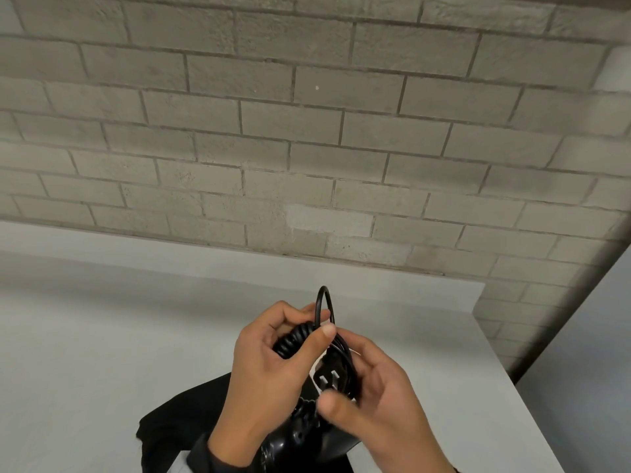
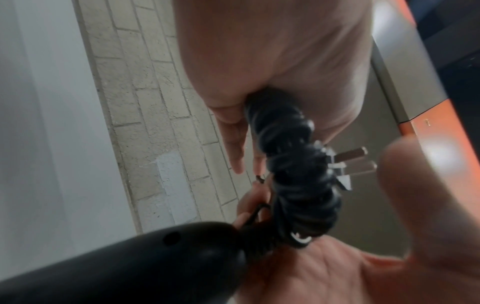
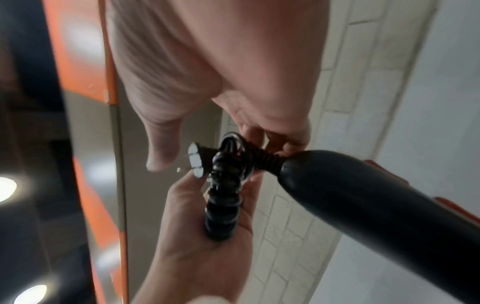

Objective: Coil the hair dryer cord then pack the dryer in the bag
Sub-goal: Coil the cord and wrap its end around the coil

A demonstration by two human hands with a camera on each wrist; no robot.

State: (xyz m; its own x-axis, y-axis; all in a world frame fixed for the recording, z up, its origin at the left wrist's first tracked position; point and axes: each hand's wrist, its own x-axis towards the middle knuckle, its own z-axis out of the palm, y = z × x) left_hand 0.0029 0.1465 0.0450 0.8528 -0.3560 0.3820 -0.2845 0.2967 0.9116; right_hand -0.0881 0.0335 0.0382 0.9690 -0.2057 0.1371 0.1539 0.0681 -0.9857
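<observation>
A: Where's the cord (image 1: pixel 297 339)?
B: Bundled above the bench's (image 1: pixel 102 336) near edge; left hand (image 1: pixel 266 367) grips the coils, right hand (image 1: pixel 379 394) curls round the loops by the plug (image 1: pixel 327 378).
A: The dryer (image 2: pixel 116 265)?
B: Its handle shows clearly only in the wrist views.

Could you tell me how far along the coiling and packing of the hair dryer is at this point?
Mostly coiled: the cord is bunched into a bundle in the left hand, one loop still sticking up. In hand: the right hand holds the bundle beside the plug, prongs exposed. Left: securing the end and packing the dryer, still outside the black bag on the table.
</observation>
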